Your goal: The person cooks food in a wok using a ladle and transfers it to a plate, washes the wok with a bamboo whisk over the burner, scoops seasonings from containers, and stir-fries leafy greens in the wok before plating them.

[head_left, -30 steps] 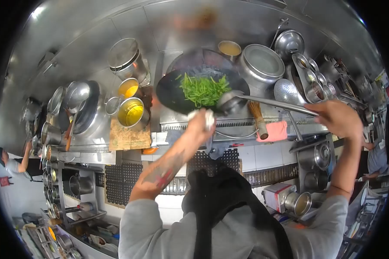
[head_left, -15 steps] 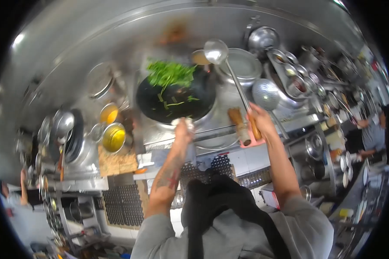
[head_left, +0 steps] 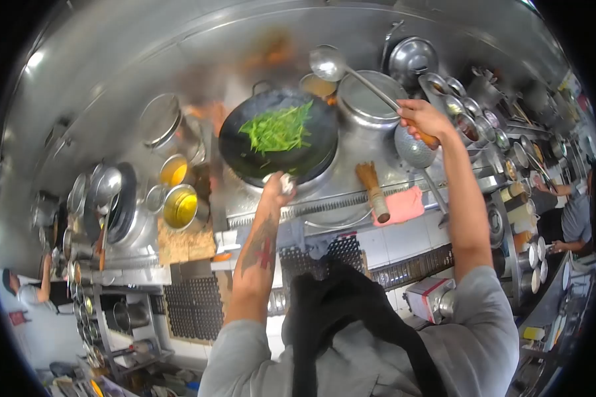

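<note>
My left hand [head_left: 279,188] is closed on a white cloth [head_left: 286,182] at the near rim of a black wok [head_left: 235,142]. Chopped green vegetables [head_left: 276,129] lie in a heap inside the wok. My right hand [head_left: 425,121] is wrapped round the wooden-ended handle of a steel ladle [head_left: 327,63], whose bowl is raised beyond the wok's right side, over the area by a pot of light-brown liquid [head_left: 318,86]. Between the wok and a pink cloth [head_left: 400,206] lies a bamboo brush [head_left: 373,192].
Two pots of yellow liquid [head_left: 181,206] stand left of the wok, beside a wooden board [head_left: 185,241]. A perforated skimmer [head_left: 414,147], a large lidded pot [head_left: 372,96] and several seasoning containers are on the right. Other people [head_left: 576,218] stand at both far edges.
The ladle has come out of the wok and up, its handle now slanting to the right. The greens, airborne half a second ago, are back in the wok. The view has shifted.
</note>
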The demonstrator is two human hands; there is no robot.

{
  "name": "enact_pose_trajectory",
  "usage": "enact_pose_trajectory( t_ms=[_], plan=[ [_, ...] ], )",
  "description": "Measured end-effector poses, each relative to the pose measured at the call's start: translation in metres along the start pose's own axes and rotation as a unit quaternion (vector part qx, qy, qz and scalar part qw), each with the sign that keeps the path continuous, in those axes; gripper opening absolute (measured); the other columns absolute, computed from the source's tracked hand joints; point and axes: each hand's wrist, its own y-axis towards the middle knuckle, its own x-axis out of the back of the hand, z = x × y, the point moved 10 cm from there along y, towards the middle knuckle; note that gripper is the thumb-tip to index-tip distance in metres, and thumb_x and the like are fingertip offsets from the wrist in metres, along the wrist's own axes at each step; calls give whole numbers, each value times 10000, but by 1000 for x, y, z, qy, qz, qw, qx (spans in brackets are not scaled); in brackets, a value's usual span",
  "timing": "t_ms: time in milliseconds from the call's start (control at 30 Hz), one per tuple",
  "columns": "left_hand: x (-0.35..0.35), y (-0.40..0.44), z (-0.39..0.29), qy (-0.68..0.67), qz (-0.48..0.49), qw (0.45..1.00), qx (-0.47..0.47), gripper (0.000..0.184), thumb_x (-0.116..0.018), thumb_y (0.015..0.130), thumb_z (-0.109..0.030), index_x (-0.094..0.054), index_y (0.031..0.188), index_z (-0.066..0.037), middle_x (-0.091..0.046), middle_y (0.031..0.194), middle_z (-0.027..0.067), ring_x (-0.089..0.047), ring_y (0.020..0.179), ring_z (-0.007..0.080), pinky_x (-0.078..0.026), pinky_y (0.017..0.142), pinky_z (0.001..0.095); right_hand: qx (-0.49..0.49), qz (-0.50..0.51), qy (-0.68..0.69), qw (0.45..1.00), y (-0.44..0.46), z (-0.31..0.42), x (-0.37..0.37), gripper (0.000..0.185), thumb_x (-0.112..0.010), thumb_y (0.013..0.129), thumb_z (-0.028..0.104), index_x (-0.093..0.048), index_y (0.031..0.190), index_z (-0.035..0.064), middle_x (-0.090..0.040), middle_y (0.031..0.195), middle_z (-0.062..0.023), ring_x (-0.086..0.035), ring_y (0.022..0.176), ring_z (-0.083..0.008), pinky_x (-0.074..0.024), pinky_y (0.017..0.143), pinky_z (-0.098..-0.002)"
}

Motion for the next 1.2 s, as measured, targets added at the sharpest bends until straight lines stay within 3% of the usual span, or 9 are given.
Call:
enact_pose_trajectory(
  t_ms=[133,200,333,467,700,900,1000,1067,1200],
  plan=[
    [-18,-56,10,-58,-73,995,-45,166,-481,979,-241,-540,996,-86,-607,765,72,-604,601,224,-454,450,326,222,-17,-531,818,-93,48,-50,521,-579,921,148,-460,1423,78,-680,957,-215,-667,813,-364,-534,718,-438],
    [-59,-129,8,-38,-57,997,-44,152,-475,979,-232,-536,981,-92,-613,765,74,-619,604,215,-427,419,295,195,66,-539,817,-136,71,-70,481,-582,907,144,-514,1379,83,-653,1069,-248,-624,975,-427,-497,856,-477],
    [-30,-111,8,-128,-137,980,-65,127,-443,996,-187,-549,987,-117,-615,759,57,-576,571,172,-428,425,305,154,150,-591,778,-192,104,-97,451,-599,894,152,-560,1341,95,-670,1010,-236,-643,928,-402,-507,822,-480],
    [-49,-162,34,-86,-7,996,-1,140,-455,1008,-244,-530,1033,-128,-634,851,64,-634,664,222,-522,507,337,93,175,-612,766,-202,106,-116,473,-605,888,162,-552,1358,128,-668,896,-218,-632,868,-408,-490,798,-488],
    [-4,-64,41,-20,-36,995,-96,137,-479,965,-170,-525,1016,-51,-642,795,92,-621,632,220,-471,466,346,193,63,-556,806,-59,4,-213,483,-556,917,142,-505,1392,73,-673,935,-257,-669,854,-408,-534,761,-485],
    [22,-63,66,8,-93,985,-143,228,-503,946,-100,-508,1159,-18,-654,942,129,-680,742,236,-554,550,366,112,18,-571,813,-99,38,-154,522,-584,934,195,-461,1438,132,-671,947,-250,-651,881,-416,-514,802,-482],
    [8,-52,29,-69,-58,991,-103,201,-514,968,-229,-543,1054,-50,-625,827,77,-588,612,206,-465,489,354,244,80,-565,785,-156,117,-107,422,-639,873,160,-607,1284,69,-674,965,-229,-666,864,-355,-509,791,-448],
    [-23,-112,10,-47,-82,994,-64,156,-494,980,-228,-540,1012,-83,-609,779,62,-578,592,202,-441,465,340,6,139,-624,769,-194,145,-86,387,-651,850,120,-644,1231,49,-695,995,-191,-680,874,-334,-514,790,-433],
    [-66,-163,-8,-65,-39,996,-48,149,-447,1007,-234,-520,989,-106,-591,747,66,-587,590,211,-415,424,311,52,147,-597,787,-191,126,-96,442,-646,843,82,-621,1284,112,-690,988,-206,-666,900,-359,-511,846,-438]
  ],
)
